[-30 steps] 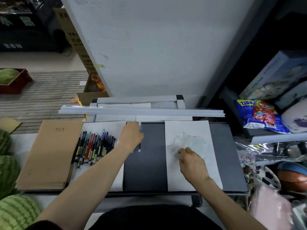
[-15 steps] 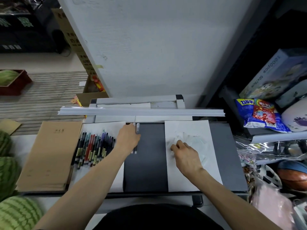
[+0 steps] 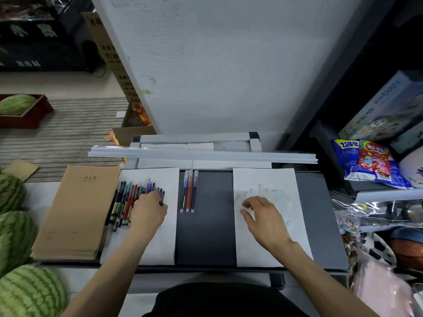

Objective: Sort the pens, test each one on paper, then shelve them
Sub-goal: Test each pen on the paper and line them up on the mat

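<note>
A bunch of several coloured pens [image 3: 127, 199] lies on the left white sheet [image 3: 164, 239]. My left hand [image 3: 148, 210] rests over the bunch's right end, and its thumb and fingers pinch a dark pen [image 3: 162, 196] that sticks out past them. Three pens [image 3: 189, 191], blue, red and black, lie side by side on the dark desk [image 3: 206, 236] between the two sheets. On the right sheet [image 3: 270, 179], which shows faint scribbles, lies my right hand [image 3: 263, 216] with loosely bent fingers, holding nothing.
A stack of brown notebooks [image 3: 77, 211] sits left of the pens, with watermelons [image 3: 29, 291] beyond the desk edge. Long white strips [image 3: 206, 154] cross the back of the desk. Shelves on the right hold a snack bag [image 3: 370, 161], boxes and balls.
My left hand has left the pens on the dark desk and moved left onto the bunch. A third pen now lies in that row. My right hand shifted slightly on its sheet.
</note>
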Demonstrator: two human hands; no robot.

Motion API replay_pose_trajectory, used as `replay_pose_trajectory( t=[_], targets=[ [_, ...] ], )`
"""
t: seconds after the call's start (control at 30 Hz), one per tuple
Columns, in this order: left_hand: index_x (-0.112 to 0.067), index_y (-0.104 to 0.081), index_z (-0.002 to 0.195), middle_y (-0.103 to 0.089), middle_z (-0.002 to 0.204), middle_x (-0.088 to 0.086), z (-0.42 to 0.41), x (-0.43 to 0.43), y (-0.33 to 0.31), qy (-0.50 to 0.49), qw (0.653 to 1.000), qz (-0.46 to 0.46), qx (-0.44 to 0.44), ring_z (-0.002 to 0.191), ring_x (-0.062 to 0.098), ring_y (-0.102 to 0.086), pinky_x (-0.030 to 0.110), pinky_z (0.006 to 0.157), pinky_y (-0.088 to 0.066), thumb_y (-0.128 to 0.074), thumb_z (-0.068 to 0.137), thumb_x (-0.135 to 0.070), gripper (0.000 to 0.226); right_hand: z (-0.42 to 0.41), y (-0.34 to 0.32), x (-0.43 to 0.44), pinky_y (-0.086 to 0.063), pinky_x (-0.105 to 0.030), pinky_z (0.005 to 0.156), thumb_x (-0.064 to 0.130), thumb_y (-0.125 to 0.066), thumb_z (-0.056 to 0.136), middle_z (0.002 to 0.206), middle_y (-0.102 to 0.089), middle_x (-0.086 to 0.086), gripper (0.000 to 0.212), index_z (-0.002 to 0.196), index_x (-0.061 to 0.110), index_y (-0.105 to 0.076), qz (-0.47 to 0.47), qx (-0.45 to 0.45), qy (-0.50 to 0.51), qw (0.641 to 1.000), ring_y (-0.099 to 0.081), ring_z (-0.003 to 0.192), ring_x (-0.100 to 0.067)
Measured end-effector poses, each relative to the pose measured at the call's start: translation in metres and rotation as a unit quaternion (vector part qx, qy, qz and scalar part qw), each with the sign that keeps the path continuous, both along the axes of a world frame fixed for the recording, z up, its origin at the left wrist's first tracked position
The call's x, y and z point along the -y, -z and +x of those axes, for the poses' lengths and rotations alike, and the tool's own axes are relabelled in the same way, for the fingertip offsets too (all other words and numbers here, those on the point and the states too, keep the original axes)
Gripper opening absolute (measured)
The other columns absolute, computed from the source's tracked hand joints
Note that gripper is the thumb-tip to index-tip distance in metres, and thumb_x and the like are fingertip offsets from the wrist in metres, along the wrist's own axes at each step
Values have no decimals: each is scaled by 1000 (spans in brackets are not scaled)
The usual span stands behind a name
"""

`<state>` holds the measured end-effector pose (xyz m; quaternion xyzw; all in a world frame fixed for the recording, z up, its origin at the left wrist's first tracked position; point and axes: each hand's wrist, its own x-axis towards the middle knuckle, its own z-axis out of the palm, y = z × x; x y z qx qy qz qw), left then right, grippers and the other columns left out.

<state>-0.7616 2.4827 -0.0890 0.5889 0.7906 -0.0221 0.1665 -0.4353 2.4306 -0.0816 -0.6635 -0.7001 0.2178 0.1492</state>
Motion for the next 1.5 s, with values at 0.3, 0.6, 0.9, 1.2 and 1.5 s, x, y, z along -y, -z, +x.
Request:
replay_pose_trajectory(
  t=[0.3, 0.6, 0.9, 1.2, 1.5],
  targets=[
    [-11, -44, 61, -57, 56, 6, 7, 15, 1, -3, 999, -31, 9, 52, 26, -59, 29, 45, -42, -64, 85, -15, 31, -16, -36, 7, -54, -18, 83, 15, -71, 97, 86, -75, 6, 25, 114, 34, -72, -108, -361, 164, 912, -73, 87, -10],
    [-22, -60, 92, -66, 69, 0, 51, 38, -43, 0, 963, 21, 267, 63, 20, -61, 40, 66, -51, -59, 95, -27, 6, -24, -53, 5, -56, -38, 99, -4, -67, 95, 102, -73, -27, 30, 123, 5, -71, -175, -644, 260, 698, -75, 98, -34],
    [-26, -61, 89, -41, 61, 2, 105, 72, -87, 53, 894, 32, 445, 54, 17, -33, 34, 52, -29, -43, 105, -18, 25, -34, -73, -1, -62, -35, 92, 5, -61, 102, 96, -71, -22, 22, 122, -2, -66, -174, -692, 271, 646, -75, 103, -41],
    [-24, -66, 83, -46, 62, 6, 117, 73, -99, 70, 893, 36, 442, 54, 12, -39, 29, 54, -33, -48, 106, -31, 30, -35, -92, -5, -63, -33, 87, 9, -58, 104, 96, -72, -18, 19, 119, 2, -67, -172, -693, 234, 659, -75, 101, -42],
    [-28, -65, 75, -46, 57, -8, 120, 70, -90, 29, 879, 27, 475, 52, 9, -39, 27, 54, -33, -47, 110, -32, 39, -42, -87, -1, -61, -36, 84, 3, -63, 100, 96, -74, -24, 17, 116, 1, -70, -125, -651, 190, 724, -75, 97, -41]
  ],
)
